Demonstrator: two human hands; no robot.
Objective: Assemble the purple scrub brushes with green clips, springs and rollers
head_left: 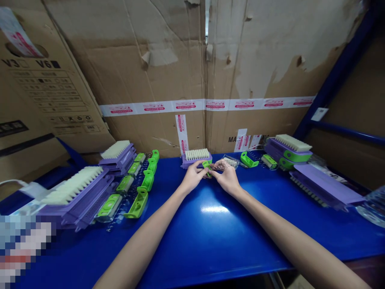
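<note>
Both my hands meet at the far middle of the blue table (210, 233). My left hand (192, 176) pinches a small green plastic clip (207, 165). My right hand (227, 178) is closed on a coiled metal spring (219, 165) that touches the clip. Just behind my fingers lies a purple brush (196, 157) with white bristles facing up.
Stacks of purple brushes (78, 192) lie at the left beside a row of green clips (141, 188) with springs. More brushes (288, 150) and purple plates (326, 185) sit at the right. Cardboard boxes (168, 72) wall off the back. A blue rack post (333, 76) rises at the right.
</note>
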